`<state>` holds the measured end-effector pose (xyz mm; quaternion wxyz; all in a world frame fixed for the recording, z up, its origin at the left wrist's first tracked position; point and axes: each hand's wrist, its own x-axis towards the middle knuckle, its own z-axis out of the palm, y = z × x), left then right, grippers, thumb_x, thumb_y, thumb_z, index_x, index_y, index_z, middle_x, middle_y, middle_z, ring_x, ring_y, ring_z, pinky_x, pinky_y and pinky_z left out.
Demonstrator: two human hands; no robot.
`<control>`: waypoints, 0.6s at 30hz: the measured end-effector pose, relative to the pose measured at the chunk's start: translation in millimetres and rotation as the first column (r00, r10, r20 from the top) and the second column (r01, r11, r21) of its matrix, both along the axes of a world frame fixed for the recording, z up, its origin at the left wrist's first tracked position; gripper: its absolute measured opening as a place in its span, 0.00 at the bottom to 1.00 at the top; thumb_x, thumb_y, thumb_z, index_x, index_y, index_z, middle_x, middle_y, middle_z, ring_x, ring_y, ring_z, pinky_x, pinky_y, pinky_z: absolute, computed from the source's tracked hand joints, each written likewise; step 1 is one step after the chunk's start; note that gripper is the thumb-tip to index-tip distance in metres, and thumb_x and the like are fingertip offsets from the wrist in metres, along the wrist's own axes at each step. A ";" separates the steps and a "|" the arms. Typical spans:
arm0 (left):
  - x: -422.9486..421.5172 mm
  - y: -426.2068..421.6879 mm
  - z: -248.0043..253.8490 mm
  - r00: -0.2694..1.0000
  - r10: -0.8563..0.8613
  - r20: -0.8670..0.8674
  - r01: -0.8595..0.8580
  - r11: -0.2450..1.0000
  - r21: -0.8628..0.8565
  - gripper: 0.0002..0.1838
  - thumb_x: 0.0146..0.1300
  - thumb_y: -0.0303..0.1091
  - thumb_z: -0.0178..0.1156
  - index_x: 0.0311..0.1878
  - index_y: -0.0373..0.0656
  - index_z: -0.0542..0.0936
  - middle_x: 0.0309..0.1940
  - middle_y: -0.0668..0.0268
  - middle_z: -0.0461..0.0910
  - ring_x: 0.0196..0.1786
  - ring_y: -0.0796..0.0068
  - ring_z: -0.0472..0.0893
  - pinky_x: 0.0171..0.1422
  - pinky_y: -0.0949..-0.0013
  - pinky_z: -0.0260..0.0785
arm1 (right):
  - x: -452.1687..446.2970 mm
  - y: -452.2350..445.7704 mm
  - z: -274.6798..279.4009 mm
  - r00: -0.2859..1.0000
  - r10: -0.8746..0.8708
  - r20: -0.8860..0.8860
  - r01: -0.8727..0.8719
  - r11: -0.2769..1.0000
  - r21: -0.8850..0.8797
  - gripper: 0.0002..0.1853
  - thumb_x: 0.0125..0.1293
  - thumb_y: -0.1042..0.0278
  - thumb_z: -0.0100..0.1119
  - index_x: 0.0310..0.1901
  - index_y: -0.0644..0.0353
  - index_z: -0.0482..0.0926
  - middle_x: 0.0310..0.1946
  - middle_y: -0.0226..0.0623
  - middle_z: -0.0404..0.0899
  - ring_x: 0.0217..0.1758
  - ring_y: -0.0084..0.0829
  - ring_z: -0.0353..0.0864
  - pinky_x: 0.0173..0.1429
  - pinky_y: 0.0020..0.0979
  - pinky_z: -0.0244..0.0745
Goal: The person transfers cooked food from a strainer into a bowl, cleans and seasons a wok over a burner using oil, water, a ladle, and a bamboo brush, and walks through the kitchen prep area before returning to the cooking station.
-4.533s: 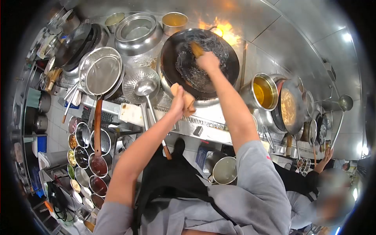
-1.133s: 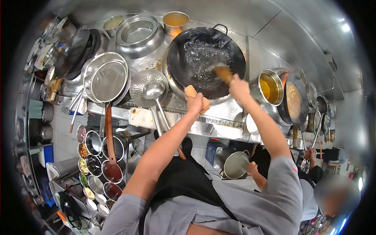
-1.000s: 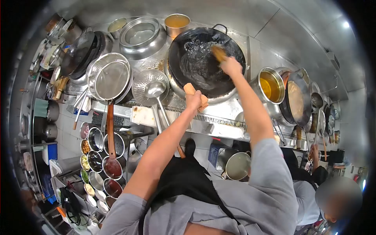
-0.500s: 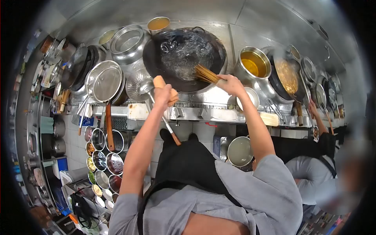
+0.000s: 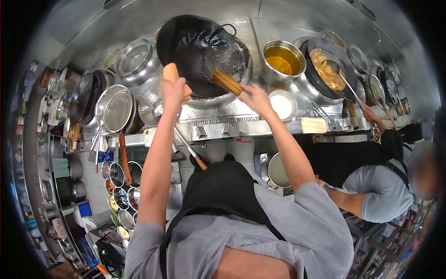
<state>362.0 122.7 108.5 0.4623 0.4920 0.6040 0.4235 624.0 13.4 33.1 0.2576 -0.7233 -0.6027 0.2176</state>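
Observation:
My left hand (image 5: 173, 95) is closed round a folded tan cloth (image 5: 172, 73) at the near left edge of the black wok (image 5: 179, 39). The wok is tilted, its left side raised, and water lies in its right part. In my right hand (image 5: 254, 98) is a bamboo brush (image 5: 226, 82), its bristles at the near right side of the wok. Whether the cloth wraps a wok handle is hidden. Below my left hand, a ladle's handle (image 5: 190, 149) sticks out over the stove edge beside a perforated skimmer (image 5: 147, 104).
A pot of yellow oil (image 5: 282, 64) and a white bowl (image 5: 282, 105) stand to the right. Further right, a co-worker (image 5: 385, 186) holds a ladle in a wok of food (image 5: 327, 69). A strainer (image 5: 114, 109) lies left; ingredient containers (image 5: 121, 197) stand lower left.
The wok has gone from lying level to tilted, left side up. Both hands have shifted left in view with the cloth and brush. The flames seen earlier no longer show.

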 end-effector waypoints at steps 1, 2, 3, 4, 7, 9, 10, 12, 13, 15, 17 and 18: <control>3.8 5.0 6.6 0.993 -0.004 -0.119 0.010 0.999 0.046 0.21 0.52 0.35 0.61 0.41 0.25 0.72 0.28 0.54 0.79 0.27 0.62 0.82 0.31 0.63 0.74 | 1.6 4.4 -4.1 1.000 -0.003 -0.001 0.003 1.000 -0.003 0.30 0.56 0.46 0.61 0.60 0.47 0.76 0.56 0.53 0.74 0.62 0.49 0.71 0.64 0.40 0.67; 7.7 12.1 8.8 0.972 -0.002 -0.236 0.024 0.996 0.091 0.23 0.51 0.37 0.62 0.42 0.24 0.71 0.30 0.51 0.80 0.31 0.59 0.83 0.36 0.61 0.75 | 3.5 10.4 -11.0 1.000 0.006 0.000 -0.006 1.000 0.016 0.30 0.56 0.46 0.61 0.60 0.48 0.75 0.57 0.53 0.74 0.62 0.49 0.72 0.64 0.40 0.67; 11.0 23.1 1.9 0.950 0.068 -0.305 -0.013 0.984 0.177 0.31 0.50 0.40 0.63 0.49 0.22 0.67 0.37 0.44 0.80 0.40 0.51 0.83 0.47 0.57 0.75 | 4.8 16.8 -16.7 1.000 0.014 0.002 -0.014 0.999 0.035 0.31 0.56 0.46 0.61 0.61 0.48 0.75 0.57 0.53 0.74 0.61 0.49 0.72 0.64 0.40 0.68; 16.9 28.9 5.9 0.950 0.065 -0.306 -0.012 0.985 0.173 0.31 0.50 0.40 0.63 0.49 0.22 0.67 0.37 0.44 0.80 0.40 0.51 0.83 0.47 0.57 0.75 | 5.3 23.4 -20.0 1.000 0.013 0.002 -0.013 0.999 0.031 0.31 0.56 0.46 0.61 0.61 0.48 0.75 0.57 0.53 0.74 0.61 0.49 0.72 0.64 0.40 0.68; 35.3 42.2 27.9 0.899 0.132 -0.418 0.017 0.943 0.333 0.36 0.50 0.37 0.64 0.55 0.20 0.62 0.40 0.42 0.78 0.27 0.58 0.83 0.21 0.65 0.76 | 6.5 46.2 -23.7 0.999 0.003 -0.047 -0.001 0.999 0.049 0.31 0.55 0.46 0.61 0.60 0.50 0.76 0.60 0.56 0.70 0.62 0.49 0.71 0.65 0.41 0.66; 54.0 42.3 51.7 0.830 0.138 -0.540 0.059 0.942 0.332 0.41 0.49 0.42 0.65 0.58 0.19 0.60 0.43 0.39 0.78 0.35 0.54 0.85 0.35 0.61 0.79 | 6.7 58.9 -18.5 0.992 -0.036 -0.123 0.046 0.996 0.076 0.30 0.55 0.49 0.62 0.59 0.52 0.77 0.49 0.58 0.78 0.49 0.46 0.81 0.55 0.39 0.74; 63.8 35.3 68.8 0.845 0.047 -0.532 0.073 0.977 0.203 0.41 0.49 0.45 0.66 0.57 0.22 0.62 0.43 0.40 0.79 0.46 0.50 0.83 0.50 0.58 0.75 | 5.2 58.0 -6.9 0.993 -0.032 -0.118 0.040 0.997 0.063 0.30 0.55 0.49 0.62 0.59 0.52 0.77 0.49 0.58 0.78 0.49 0.46 0.81 0.55 0.39 0.74; 78.4 25.2 81.3 0.801 0.046 -0.596 0.107 0.970 0.218 0.40 0.48 0.47 0.65 0.56 0.24 0.62 0.41 0.40 0.80 0.50 0.45 0.80 0.57 0.54 0.70 | 2.5 62.2 22.8 0.942 -0.137 -0.306 0.108 0.988 -0.112 0.29 0.55 0.53 0.63 0.59 0.55 0.77 0.30 0.50 0.83 0.27 0.39 0.83 0.36 0.35 0.79; 81.8 21.6 80.1 0.792 0.040 -0.609 0.150 0.954 0.259 0.39 0.48 0.47 0.65 0.54 0.26 0.63 0.41 0.40 0.80 0.49 0.43 0.80 0.55 0.53 0.70 | 3.9 67.0 18.8 0.927 -0.114 -0.358 0.115 0.993 -0.017 0.28 0.56 0.57 0.64 0.59 0.56 0.76 0.17 0.40 0.79 0.12 0.31 0.76 0.22 0.31 0.74; 81.8 7.8 77.5 0.789 -0.013 -0.614 0.214 0.943 0.255 0.35 0.49 0.45 0.64 0.51 0.29 0.64 0.40 0.40 0.80 0.47 0.42 0.80 0.53 0.52 0.71 | 10.0 72.7 18.1 0.901 -0.131 -0.413 0.123 0.991 -0.046 0.28 0.56 0.58 0.64 0.59 0.56 0.77 0.17 0.40 0.79 0.13 0.30 0.76 0.21 0.30 0.73; 75.4 -5.6 69.8 0.797 -0.037 -0.602 0.237 0.937 0.257 0.33 0.49 0.45 0.64 0.50 0.30 0.64 0.39 0.41 0.80 0.46 0.42 0.80 0.52 0.52 0.71 | 9.7 78.2 21.2 0.874 -0.198 -0.444 0.163 0.980 -0.116 0.27 0.56 0.60 0.64 0.59 0.56 0.77 0.20 0.43 0.80 0.20 0.36 0.81 0.27 0.32 0.76; 71.2 -9.6 58.8 0.802 -0.005 -0.597 0.236 0.921 0.310 0.33 0.48 0.43 0.65 0.51 0.31 0.63 0.37 0.42 0.80 0.44 0.42 0.80 0.50 0.52 0.71 | 8.5 82.5 15.9 0.874 -0.194 -0.445 0.159 0.980 -0.116 0.27 0.56 0.60 0.64 0.59 0.56 0.77 0.20 0.43 0.80 0.20 0.36 0.81 0.27 0.32 0.76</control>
